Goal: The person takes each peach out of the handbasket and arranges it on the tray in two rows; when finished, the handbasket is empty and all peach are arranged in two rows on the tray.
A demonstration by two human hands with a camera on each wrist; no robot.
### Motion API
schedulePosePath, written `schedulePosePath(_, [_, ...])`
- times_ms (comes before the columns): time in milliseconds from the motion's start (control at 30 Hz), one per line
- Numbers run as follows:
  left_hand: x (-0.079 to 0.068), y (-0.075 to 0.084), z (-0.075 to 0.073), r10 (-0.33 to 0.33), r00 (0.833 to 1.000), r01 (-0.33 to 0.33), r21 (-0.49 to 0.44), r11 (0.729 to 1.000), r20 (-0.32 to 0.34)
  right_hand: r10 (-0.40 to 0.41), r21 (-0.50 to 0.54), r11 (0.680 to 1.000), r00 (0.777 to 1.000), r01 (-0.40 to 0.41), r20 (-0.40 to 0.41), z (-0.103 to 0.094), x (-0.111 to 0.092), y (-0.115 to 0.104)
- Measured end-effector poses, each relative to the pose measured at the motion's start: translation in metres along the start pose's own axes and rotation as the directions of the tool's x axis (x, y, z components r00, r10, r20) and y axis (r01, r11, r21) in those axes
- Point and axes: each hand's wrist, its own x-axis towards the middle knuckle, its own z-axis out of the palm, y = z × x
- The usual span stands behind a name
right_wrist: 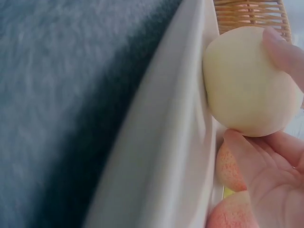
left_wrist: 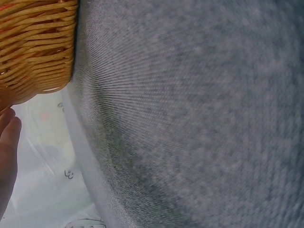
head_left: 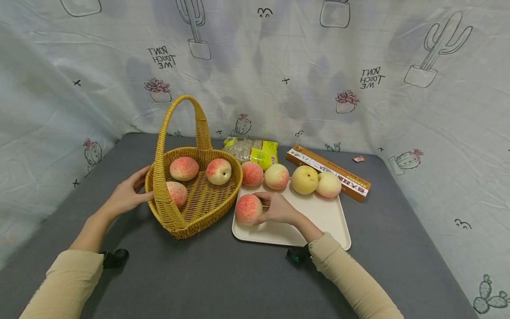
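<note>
My right hand [head_left: 276, 207] pinches a red-speckled peach [head_left: 249, 209] between thumb and fingers at the left end of the cream tray [head_left: 318, 221]. In the right wrist view the pale underside of this peach [right_wrist: 249, 83] shows, close over the tray. My left hand [head_left: 126, 192] rests against the left side of the yellow wicker basket [head_left: 211, 212], thumb and fingers spread along its outer wall. Inside the basket lie three peaches: one at the back [head_left: 184, 169], one at the right [head_left: 218, 172], and one partly hidden behind the handle [head_left: 177, 193].
Along the tray's back edge sit a red peach [head_left: 252, 173], a pale one [head_left: 276, 177], a yellow round fruit [head_left: 304, 180] and another pale peach [head_left: 329, 184]. Behind them lie a yellow-and-clear packet [head_left: 255, 150], a long brown box [head_left: 330, 170] and a small orange packet [head_left: 358, 159].
</note>
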Motion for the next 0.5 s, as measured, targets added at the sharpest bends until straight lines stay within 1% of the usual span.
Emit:
schedulePosePath(200, [-0.0013,0.0002,0.0010,0.006,1.000,-0.006,-0.005,1.000,-0.005,-0.002,-0.003,1.000,1.000,0.002,0.000,0.0056,0.0014,0.0003])
schedulePosePath(333, [-0.0011,0.0001,0.0007,0.007,1.000,-0.007,-0.007,1.000,-0.002,0.003,-0.025,1.000,1.000,-0.003,0.006,0.0060,0.0007,-0.0022])
schedulePosePath(500, [-0.0002,0.0008,0.0004,0.006,1.000,-0.006,-0.001,1.000,-0.004,0.007,-0.116,0.993,0.999,-0.001,0.047,0.0010,0.0001,-0.0083])
